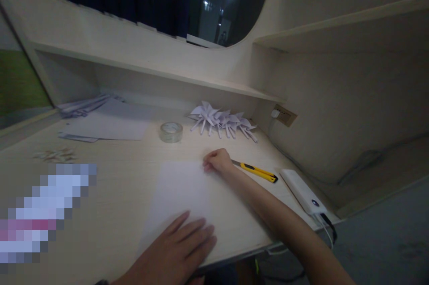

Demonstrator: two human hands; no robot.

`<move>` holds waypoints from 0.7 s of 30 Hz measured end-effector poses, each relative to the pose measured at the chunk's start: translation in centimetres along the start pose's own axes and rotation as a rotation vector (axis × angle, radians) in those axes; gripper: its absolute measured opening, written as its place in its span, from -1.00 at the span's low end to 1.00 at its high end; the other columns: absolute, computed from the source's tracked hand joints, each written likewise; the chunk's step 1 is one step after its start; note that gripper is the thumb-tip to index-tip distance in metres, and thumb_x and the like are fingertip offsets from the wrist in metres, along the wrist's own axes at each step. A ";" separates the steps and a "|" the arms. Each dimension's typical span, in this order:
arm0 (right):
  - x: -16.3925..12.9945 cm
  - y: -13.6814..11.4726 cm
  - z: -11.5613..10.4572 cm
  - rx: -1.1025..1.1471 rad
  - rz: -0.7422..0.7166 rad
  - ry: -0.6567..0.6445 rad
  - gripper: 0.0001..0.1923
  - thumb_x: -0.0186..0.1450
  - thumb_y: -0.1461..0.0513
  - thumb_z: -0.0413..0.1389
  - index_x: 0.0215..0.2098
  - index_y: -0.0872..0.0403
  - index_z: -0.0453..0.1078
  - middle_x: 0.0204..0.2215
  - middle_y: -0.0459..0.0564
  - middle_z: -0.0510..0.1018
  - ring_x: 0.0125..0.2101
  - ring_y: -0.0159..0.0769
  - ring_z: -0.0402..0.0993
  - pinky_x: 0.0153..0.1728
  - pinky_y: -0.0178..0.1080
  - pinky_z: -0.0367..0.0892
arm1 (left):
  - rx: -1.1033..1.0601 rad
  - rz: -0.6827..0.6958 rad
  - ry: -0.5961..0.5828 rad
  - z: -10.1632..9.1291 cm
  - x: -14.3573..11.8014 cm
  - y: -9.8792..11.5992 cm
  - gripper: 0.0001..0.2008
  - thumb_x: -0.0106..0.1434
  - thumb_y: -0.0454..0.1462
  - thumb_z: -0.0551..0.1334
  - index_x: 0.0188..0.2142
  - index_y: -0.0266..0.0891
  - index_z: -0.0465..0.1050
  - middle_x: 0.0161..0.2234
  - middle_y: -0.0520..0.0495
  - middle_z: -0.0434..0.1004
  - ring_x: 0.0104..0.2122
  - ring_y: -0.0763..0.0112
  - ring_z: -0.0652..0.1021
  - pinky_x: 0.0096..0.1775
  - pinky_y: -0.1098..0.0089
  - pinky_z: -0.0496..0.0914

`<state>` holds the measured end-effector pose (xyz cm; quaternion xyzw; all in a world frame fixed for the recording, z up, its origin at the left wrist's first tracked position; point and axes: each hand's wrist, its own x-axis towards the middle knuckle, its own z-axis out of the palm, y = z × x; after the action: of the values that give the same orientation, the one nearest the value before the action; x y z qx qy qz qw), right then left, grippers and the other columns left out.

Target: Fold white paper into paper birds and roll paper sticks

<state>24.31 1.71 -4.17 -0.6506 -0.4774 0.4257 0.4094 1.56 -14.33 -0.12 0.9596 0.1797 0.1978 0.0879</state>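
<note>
While the left hand lies flat and open on the paper, the right hand rests curled at its far corner, beside a yellow knife.

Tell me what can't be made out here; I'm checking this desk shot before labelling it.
Head view:
- Blurred patch covers the desk's left front.
- Knife: blade end hidden behind right hand.
- Left hand: wrist cut off by bottom edge.
- Small scraps: too dim.
</note>
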 end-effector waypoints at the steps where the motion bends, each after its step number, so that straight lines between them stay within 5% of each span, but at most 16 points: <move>1: 0.2 0.1 0.0 0.003 -0.003 0.006 -0.81 0.08 0.48 0.06 -0.62 0.19 0.39 -0.72 -0.05 0.52 -0.72 -0.38 0.47 -0.70 -0.43 0.39 | 0.004 0.001 -0.006 0.0 0.0 0.0 -0.55 0.25 -0.18 0.23 0.14 -0.06 0.31 0.07 -0.02 0.45 0.08 0.23 0.43 0.18 0.16 0.20; 8: 0.8 0.3 -1.1 0.069 -0.038 0.121 -0.88 0.15 0.42 0.07 -0.49 0.19 0.43 -0.62 -0.03 0.57 -0.72 -0.46 0.45 -0.68 -0.49 0.37 | 0.004 -0.016 -0.017 -0.2 -0.1 0.0 -0.55 0.26 -0.17 0.22 0.15 -0.02 0.30 0.09 -0.02 0.43 0.08 0.23 0.42 0.17 0.16 0.21; 14: -1.1 0.3 -0.4 0.122 -0.006 0.040 -0.91 0.09 0.45 0.11 -0.45 0.23 0.43 -0.55 0.06 0.60 -0.69 -0.41 0.47 -0.65 -0.41 0.43 | -0.009 0.012 -0.022 -0.2 -0.2 -0.2 -0.51 0.26 -0.17 0.22 0.18 -0.01 0.24 0.10 -0.02 0.42 0.09 0.23 0.41 0.19 0.17 0.18; 21: 1.3 -0.2 -0.6 -0.038 -0.051 0.070 -0.87 0.17 0.44 0.02 -0.46 0.21 0.39 -0.52 0.07 0.59 -0.63 -0.40 0.50 -0.57 -0.38 0.45 | 0.008 0.025 -0.006 0.3 -0.5 -0.3 -0.51 0.27 -0.17 0.22 0.18 -0.04 0.24 0.11 -0.05 0.40 0.11 0.23 0.39 0.20 0.14 0.14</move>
<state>25.08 2.91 -4.01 -0.6604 -0.4872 0.3828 0.4243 1.14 -14.33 -0.64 0.9628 0.1681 0.1952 0.0818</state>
